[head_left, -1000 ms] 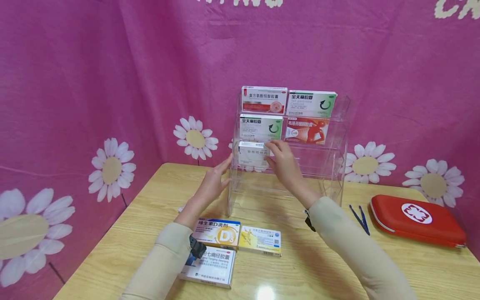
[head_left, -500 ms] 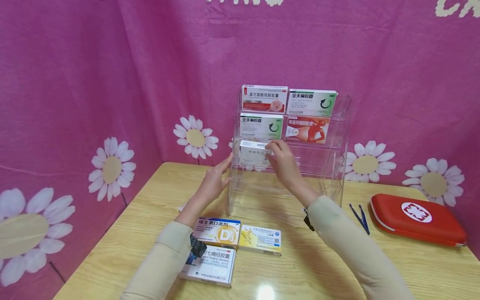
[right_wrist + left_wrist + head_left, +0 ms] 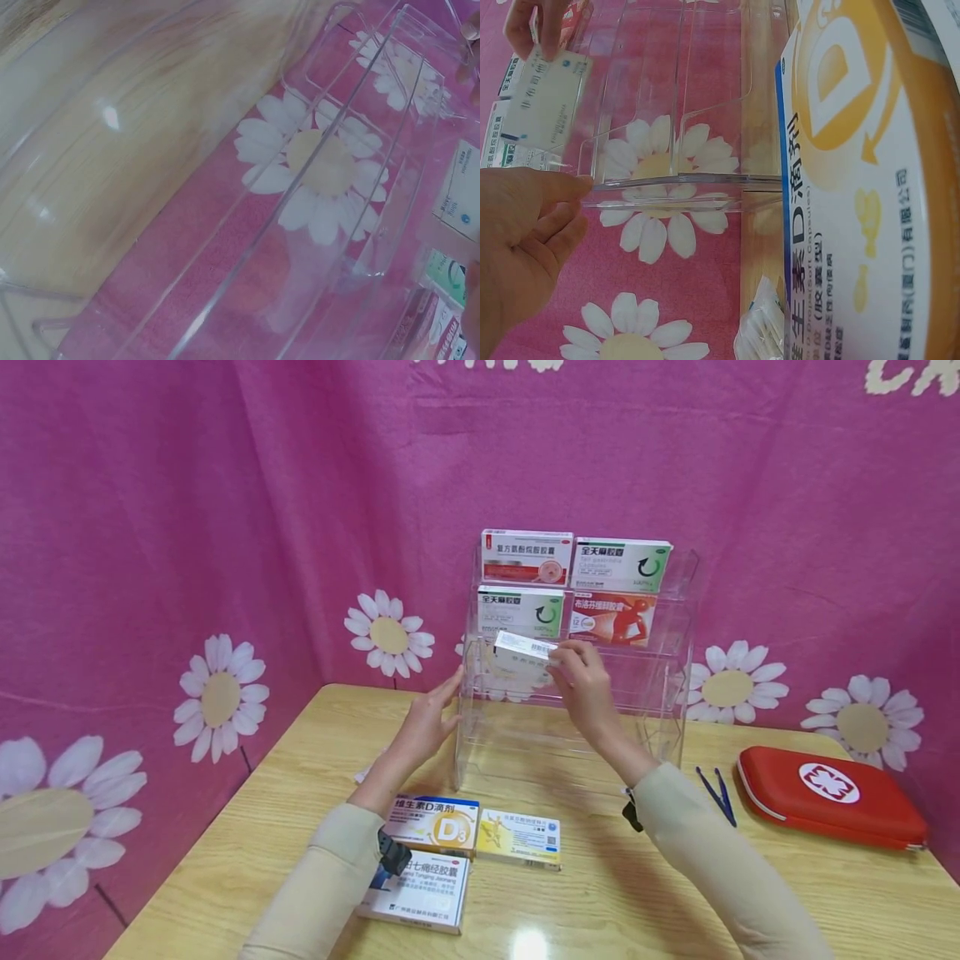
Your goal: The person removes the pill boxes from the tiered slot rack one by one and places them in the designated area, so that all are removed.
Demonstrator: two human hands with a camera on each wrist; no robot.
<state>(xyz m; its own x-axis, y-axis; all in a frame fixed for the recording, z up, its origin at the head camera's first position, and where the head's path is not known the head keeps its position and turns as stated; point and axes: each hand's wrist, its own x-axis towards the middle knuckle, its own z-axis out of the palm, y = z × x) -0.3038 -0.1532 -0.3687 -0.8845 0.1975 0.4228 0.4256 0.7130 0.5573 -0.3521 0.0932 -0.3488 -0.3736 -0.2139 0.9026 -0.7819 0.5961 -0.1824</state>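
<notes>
Right hand (image 3: 588, 689) pinches white box (image 3: 521, 665) by right end; box tilts at left part of clear rack (image 3: 626, 675), just below green-and-white box (image 3: 521, 613). Left hand (image 3: 429, 720), fingers nearly straight, touches rack side (good for keeping it steady). Best go gently: level box, squeeze lightly.

rack (image 3: 600, 681) on table (image 3: 600, 893) | D3 box (image 3: 442, 825) before rack | tweezers (image 3: 726, 799), case (image 3: 832, 797) right of rack
</notes>
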